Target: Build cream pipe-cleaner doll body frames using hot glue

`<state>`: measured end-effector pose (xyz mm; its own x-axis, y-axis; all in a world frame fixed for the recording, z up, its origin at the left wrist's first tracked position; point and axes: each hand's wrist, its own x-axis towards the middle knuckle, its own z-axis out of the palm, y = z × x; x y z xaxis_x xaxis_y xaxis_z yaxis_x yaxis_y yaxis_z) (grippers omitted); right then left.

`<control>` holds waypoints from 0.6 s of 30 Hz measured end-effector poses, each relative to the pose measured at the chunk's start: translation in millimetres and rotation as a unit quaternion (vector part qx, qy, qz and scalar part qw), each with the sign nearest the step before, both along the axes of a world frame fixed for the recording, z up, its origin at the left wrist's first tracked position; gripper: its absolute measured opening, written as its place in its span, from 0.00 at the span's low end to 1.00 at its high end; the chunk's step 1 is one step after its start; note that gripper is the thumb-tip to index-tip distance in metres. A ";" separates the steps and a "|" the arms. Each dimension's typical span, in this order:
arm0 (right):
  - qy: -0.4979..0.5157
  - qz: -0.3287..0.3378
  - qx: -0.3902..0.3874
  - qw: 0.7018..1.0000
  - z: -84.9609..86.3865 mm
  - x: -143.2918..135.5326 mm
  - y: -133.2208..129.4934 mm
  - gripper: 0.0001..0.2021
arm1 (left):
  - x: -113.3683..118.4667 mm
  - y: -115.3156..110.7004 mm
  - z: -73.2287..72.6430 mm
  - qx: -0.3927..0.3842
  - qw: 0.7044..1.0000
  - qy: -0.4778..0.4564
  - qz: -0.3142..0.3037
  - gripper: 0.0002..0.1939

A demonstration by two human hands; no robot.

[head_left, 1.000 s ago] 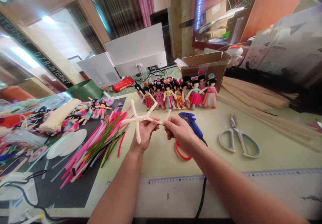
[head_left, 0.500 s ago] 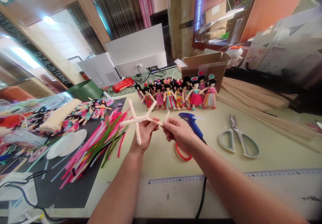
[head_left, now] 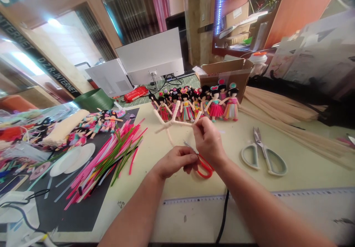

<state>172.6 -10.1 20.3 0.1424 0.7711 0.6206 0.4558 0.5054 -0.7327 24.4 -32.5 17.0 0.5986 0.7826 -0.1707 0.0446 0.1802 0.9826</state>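
Many items are heaped at far left, among them a cream roll (head_left: 66,127) and loose dolls (head_left: 107,123). Nearer the front, two white discs (head_left: 83,157), partly overlapped, are laid on a black mat (head_left: 85,213). Just right of these, a bundle of pink, green and white strips (head_left: 111,154) is spread across the mat's edge onto the table (head_left: 155,221).

A white frame (head_left: 172,122), branched into several limbs, is held above the table, in front of a row of dolls (head_left: 216,106). Below it, the fingers of the left hand (head_left: 177,162) are curled at the red scissors (head_left: 205,168); whether these are fully gripped cannot be told. The frame's right end is pinched between thumb and fingers of the right hand (head_left: 209,139).

Behind the row, a cardboard box (head_left: 224,69) is placed. Toward the front, a ruler (head_left: 194,199) is crossed by a black cord (head_left: 223,217). Right of the right hand, grey-handled scissors (head_left: 262,151) are laid with blades slightly parted. Beyond them, tan strips (head_left: 288,108) are spread at the right.
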 end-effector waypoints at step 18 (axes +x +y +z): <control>-0.267 0.056 0.091 0.958 -4.9 -14.4 -13.9 0.10 | -13.5 21.6 -6.9 -0.154 0.919 -0.245 0.268 0.17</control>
